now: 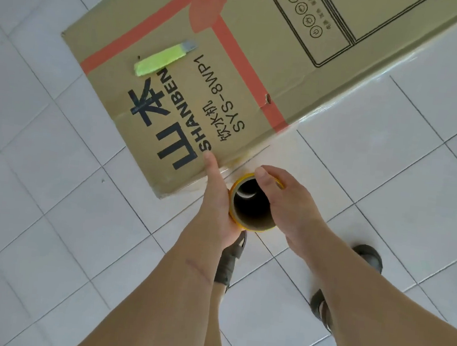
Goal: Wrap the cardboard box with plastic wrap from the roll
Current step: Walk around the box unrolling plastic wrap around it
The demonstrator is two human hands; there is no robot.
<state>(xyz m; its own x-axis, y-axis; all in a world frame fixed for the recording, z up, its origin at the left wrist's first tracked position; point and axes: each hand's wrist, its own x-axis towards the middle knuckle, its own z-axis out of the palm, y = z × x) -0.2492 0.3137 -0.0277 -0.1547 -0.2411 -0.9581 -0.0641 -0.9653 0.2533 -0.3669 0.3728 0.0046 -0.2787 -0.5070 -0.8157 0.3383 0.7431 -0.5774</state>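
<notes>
So the big thing here is the cardboard box (231, 70) sitting on a white tiled floor (23, 209), and everything else I'll place off that box. Its long right side already looks glossy, like film is stretched along it, though I can't see how far down that goes. Right at the box's near corner is the roll (252, 203) of plastic wrap, held upright so you're looking straight down its hollow core. Left hand (216, 199) has its grip around the roll's side, with the thumb pushed up against the box's top edge; right hand (289, 201) is curled over the other side, thumb on the rim. So both are holding the roll. On the box's top, near its far left corner, sits a green utility knife (163, 57). What could go wrong, I reckon: turning this corner, the film could go slack or bunch up if tension drops, or tear on the cardboard edge. The knife could also slide off if the box gets shoved. Floor looks smooth, so the box might skate. The person's feet (364, 258) are just behind the roll.
</notes>
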